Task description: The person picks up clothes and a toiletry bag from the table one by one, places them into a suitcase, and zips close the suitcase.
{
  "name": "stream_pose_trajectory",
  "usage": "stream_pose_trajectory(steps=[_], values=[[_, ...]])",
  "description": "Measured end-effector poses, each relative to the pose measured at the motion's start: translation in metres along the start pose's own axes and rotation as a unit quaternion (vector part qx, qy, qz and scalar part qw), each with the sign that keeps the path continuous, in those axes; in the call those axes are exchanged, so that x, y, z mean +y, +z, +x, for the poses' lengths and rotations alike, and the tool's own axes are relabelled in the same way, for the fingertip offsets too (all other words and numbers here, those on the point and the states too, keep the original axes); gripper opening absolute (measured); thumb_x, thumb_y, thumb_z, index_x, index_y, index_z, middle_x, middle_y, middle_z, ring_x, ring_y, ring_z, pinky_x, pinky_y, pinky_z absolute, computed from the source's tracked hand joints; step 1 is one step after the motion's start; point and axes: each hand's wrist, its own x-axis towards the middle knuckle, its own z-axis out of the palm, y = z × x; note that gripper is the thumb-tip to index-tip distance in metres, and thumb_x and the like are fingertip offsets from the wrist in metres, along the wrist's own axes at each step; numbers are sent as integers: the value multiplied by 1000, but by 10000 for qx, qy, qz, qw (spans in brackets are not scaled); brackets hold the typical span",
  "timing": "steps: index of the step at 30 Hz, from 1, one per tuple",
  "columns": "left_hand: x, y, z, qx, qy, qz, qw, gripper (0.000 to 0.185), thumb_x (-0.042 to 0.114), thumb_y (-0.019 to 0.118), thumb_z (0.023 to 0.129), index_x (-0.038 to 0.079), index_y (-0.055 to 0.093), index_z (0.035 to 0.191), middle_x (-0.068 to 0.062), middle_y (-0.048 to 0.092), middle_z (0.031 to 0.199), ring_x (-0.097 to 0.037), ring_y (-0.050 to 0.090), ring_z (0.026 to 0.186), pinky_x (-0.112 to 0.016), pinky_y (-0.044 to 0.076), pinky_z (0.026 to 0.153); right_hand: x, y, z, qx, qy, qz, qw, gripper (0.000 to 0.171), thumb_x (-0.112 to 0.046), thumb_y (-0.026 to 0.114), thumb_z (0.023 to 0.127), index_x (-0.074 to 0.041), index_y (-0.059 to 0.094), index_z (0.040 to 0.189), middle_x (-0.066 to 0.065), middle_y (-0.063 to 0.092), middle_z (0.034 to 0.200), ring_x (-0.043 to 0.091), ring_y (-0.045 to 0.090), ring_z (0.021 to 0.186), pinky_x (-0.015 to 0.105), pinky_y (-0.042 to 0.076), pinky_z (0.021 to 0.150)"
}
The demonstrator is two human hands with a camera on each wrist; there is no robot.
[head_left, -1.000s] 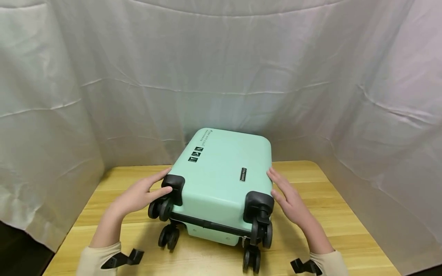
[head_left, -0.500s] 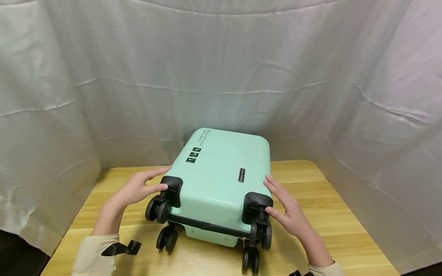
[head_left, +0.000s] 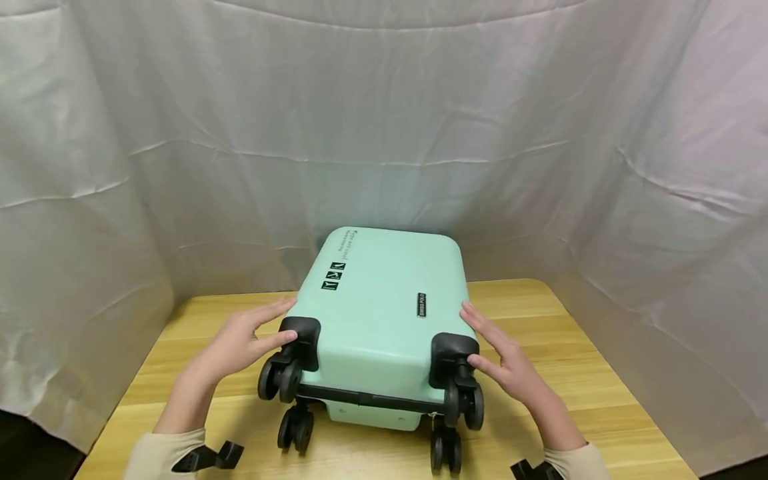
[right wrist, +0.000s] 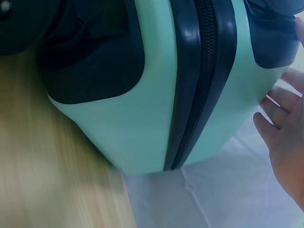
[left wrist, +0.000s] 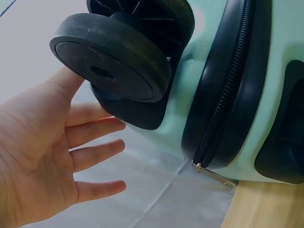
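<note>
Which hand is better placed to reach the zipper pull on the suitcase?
Likely the right hand: the zipper pull hangs by the near-right wheels of the suitcase, close beside it. The left hand is at the far corner.

Suitcase (head_left: 384,320) turned slightly, squarer to the camera; wheel end seemingly nearer the person.

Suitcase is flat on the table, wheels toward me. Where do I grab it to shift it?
Hold the suitcase by its two long side walls near the wheel end, left hand and right hand coming in from opposite sides. The smooth lid offers no grip, and the wheels probably swivel.
</note>
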Motion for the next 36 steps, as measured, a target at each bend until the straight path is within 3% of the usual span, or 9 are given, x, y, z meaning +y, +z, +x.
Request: stream_pose_trajectory(steps=[6, 11, 18, 22, 25, 33, 36], values=[[15, 5, -5, 102, -213, 151, 9996, 63, 47, 63, 92, 15, 49, 144, -9, 50, 148, -34, 47, 136, -56, 41, 107, 17, -6, 4, -171, 195, 104, 9996, 69, 3, 64, 87, -5, 36, 150, 14, 31, 159, 4, 24, 148, 10, 19, 116], [22, 12, -6, 172, -280, 221, 9992, 65, 52, 60, 92, 17, 47, 145, -8, 48, 149, -33, 48, 136, -54, 40, 109, 32, -13, 6, -33, 350, -30, 9994, 63, 2, 59, 91, -7, 37, 150, 15, 34, 157, 0, 26, 146, 8, 20, 115], [28, 21, -2, 331, -336, 4, 9989, 65, 50, 62, 91, 17, 49, 144, -7, 50, 148, -34, 48, 135, -55, 40, 108, 39, -20, 4, 81, 940, -437, 9946, 59, -6, 57, 96, -18, 39, 150, 14, 39, 154, -11, 25, 142, 1, 18, 108], [27, 22, 2, 314, -374, -155, 9987, 65, 50, 63, 91, 19, 47, 146, -7, 48, 149, -33, 46, 137, -55, 40, 109, 40, -20, 5, 92, 1066, -446, 9933, 58, -8, 55, 97, -20, 38, 151, 12, 38, 155, -13, 25, 140, 0, 18, 107], [27, 22, 6, 335, -202, -124, 9992, 63, 49, 63, 91, 23, 46, 146, -4, 47, 151, -30, 45, 139, -55, 39, 109, 40, -20, 5, 148, 1094, -394, 9931, 58, -7, 55, 98, -20, 37, 151, 11, 38, 156, -14, 25, 139, 0, 19, 107], [31, 21, 12, 509, 782, 310, 9952, 52, 42, 68, 89, 30, 56, 138, 1, 49, 149, -26, 39, 143, -54, 33, 113, 36, -19, -6, 405, 1189, -529, 9907, 54, -7, 55, 97, -15, 42, 149, 16, 45, 150, -10, 30, 138, 1, 20, 107], [31, 21, 12, 471, 914, 248, 9944, 49, 39, 68, 89, 29, 58, 136, 2, 50, 148, -26, 39, 143, -54, 31, 114, 33, -17, -17, 617, 1241, -577, 9887, 52, -5, 57, 96, -13, 46, 146, 18, 49, 147, -13, 32, 136, 0, 22, 106]])
